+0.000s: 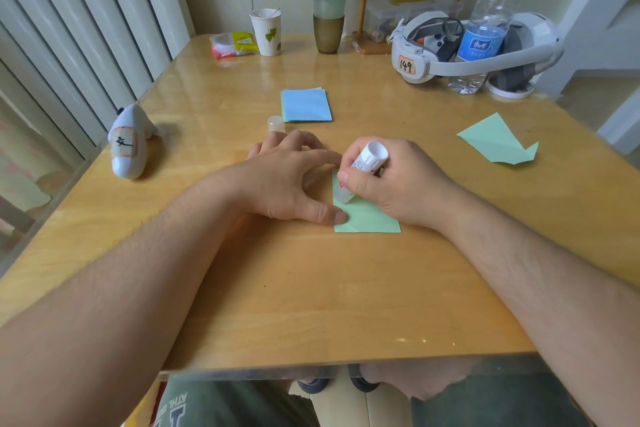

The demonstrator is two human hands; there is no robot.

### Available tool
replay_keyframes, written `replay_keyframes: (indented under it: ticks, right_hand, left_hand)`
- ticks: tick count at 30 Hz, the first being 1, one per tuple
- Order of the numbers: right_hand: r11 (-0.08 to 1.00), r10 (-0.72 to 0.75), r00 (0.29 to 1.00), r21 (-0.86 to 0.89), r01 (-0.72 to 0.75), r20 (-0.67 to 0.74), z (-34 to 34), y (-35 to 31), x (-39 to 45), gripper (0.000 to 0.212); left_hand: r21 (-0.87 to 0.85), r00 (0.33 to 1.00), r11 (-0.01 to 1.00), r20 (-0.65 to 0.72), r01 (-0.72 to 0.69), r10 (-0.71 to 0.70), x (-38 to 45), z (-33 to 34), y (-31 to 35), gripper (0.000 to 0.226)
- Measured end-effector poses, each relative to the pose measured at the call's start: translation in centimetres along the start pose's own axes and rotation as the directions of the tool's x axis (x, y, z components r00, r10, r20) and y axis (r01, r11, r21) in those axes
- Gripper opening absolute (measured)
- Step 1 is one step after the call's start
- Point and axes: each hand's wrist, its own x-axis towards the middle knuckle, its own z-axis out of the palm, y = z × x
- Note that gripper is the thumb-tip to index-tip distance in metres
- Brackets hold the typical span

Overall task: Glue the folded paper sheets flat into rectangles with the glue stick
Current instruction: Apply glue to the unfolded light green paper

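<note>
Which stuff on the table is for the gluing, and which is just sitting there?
For the gluing:
glue stick in the right hand
green paper held down by the left hand
glue cap
blue stack
unfolded green sheet

Just sitting there:
water bottle
headset
paper cup
snack packet
white controller

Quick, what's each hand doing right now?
Left hand: open, fingers spread, thumb pressing the green paper.
Right hand: closed around the glue stick, tip down on the paper.
</note>
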Motion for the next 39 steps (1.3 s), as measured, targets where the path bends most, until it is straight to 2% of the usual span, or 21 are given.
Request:
replay_keyframes:
  ticks: [8,11,23,33,37,39]
  right_hand:
    - [0.999,0.035,0.999,0.015,-0.035,0.018,0.2,-0.2,0.1,0.008]
    - [0.998,0.049,0.998,0.029,-0.05,0.031,-0.3,-0.2,0.0,0.005]
    - [0.995,0.093,0.995,0.013,-0.094,0.044,-2.9,1.3,-1.1,0.005]
    - [0.994,0.109,0.994,-0.031,-0.109,-0.011,-3.1,1.6,-1.1,0.018]
    - [0.986,0.115,0.977,0.142,-0.09,-0.181,-2.7,1.4,-0.6,0.043]
    - [0.982,0.106,0.971,0.175,-0.069,-0.214,-2.3,1.2,-0.4,0.053]
  left_hand:
    - [-0.006,1.0,1.0,0.007,0.006,-0.006,-0.1,0.0,-0.1,0.093]
    - [-0.007,1.0,1.0,-0.001,0.006,-0.006,-0.1,0.0,0.0,0.088]
    - [-0.017,1.0,1.0,-0.002,-0.006,0.006,-0.2,-0.1,0.0,0.083]
    - [-0.021,1.0,1.0,0.0,-0.013,0.013,-0.2,-0.1,0.0,0.081]
    - [-0.021,1.0,1.0,0.009,-0.015,0.015,-0.2,-0.2,0.0,0.081]
    - [-0.014,1.0,1.0,0.009,-0.015,0.015,-0.1,-0.2,0.0,0.081]
